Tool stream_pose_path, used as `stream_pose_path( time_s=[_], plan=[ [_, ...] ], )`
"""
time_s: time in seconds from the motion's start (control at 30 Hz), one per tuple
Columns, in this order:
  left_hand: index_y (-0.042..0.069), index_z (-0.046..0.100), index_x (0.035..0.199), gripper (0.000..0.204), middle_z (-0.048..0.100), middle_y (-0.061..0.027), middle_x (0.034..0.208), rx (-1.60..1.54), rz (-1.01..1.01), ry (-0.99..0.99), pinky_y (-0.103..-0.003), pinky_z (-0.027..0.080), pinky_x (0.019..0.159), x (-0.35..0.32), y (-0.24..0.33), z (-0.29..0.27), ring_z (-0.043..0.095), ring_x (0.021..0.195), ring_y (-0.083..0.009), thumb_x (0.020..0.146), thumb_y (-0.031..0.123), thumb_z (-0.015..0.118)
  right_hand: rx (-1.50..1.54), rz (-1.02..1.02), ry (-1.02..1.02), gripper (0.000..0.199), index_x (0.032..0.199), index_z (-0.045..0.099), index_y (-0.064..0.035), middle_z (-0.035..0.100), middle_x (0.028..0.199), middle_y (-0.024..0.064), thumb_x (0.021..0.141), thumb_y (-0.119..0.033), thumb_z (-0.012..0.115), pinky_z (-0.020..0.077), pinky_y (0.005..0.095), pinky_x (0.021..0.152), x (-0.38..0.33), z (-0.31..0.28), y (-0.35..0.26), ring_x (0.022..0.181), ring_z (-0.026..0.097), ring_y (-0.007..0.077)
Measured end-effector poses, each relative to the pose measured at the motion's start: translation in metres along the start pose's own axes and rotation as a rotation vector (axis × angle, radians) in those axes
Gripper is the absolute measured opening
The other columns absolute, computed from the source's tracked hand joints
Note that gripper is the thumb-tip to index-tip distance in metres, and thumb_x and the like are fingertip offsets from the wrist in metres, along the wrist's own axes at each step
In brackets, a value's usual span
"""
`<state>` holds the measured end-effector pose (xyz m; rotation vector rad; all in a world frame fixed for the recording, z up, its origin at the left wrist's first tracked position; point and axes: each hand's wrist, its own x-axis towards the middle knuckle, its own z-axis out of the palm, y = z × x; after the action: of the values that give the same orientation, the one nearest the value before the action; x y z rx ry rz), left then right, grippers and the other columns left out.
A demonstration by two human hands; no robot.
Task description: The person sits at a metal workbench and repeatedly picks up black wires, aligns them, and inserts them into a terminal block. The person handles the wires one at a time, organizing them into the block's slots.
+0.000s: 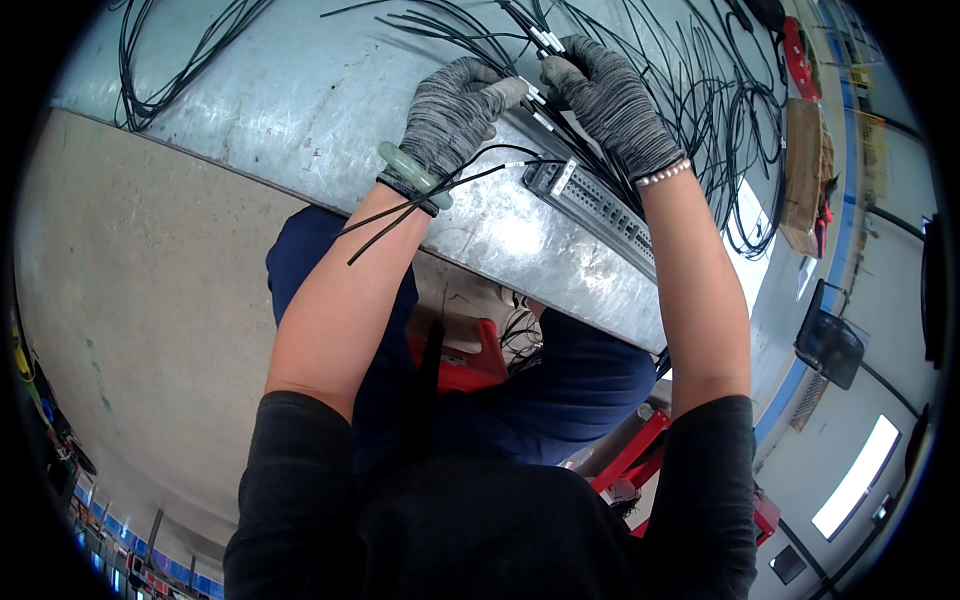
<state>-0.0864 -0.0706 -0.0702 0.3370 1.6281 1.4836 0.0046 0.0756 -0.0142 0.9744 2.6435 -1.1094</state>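
Both my hands wear grey knitted gloves. My left hand is closed, thumb and fingers pinching a thin black wire at its white marker sleeve. Just to its right my right hand is closed around a bunch of black wires with white sleeves near their ends. Below the hands, a long grey terminal block lies slantwise along the table's near edge, with rows of small openings. Black wires run from it under my right hand, and a few loose ones cross my left wrist.
The metal table ends just before my knees. A loop of black wires lies far left; a larger tangle spreads at right. Beyond it are a red-handled tool, a cardboard box and white paper.
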Motion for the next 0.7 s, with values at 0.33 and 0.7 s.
stream_pose_path(
  time_s=[0.33,0.7],
  plan=[
    [0.003,0.064,0.095,0.027,0.064,-0.005,0.08,0.25,0.262,0.061,-0.022,0.049,0.061,-0.003,0.0,0.002,0.058,0.071,-0.0087,0.083,0.025,0.071,-0.085,-0.012,-0.185,0.041,0.113,0.062,-0.0036,0.067,0.095,0.0123,0.09,-0.037,0.062,0.0501,0.0338,0.086,0.004,-0.009,-0.018,0.091,0.064,0.0196],
    [0.005,0.064,0.09,0.035,0.063,-0.0018,0.077,-0.172,0.014,0.018,-0.02,0.049,0.055,-0.008,0.007,-0.001,0.054,0.062,-0.0062,0.088,0.04,0.063,-0.399,-0.328,0.383,0.03,0.104,0.063,-0.0088,0.065,0.091,0.0097,0.083,-0.029,0.069,0.0516,0.0358,0.076,-0.035,0.009,-0.025,0.085,0.064,0.0226]
  ],
)
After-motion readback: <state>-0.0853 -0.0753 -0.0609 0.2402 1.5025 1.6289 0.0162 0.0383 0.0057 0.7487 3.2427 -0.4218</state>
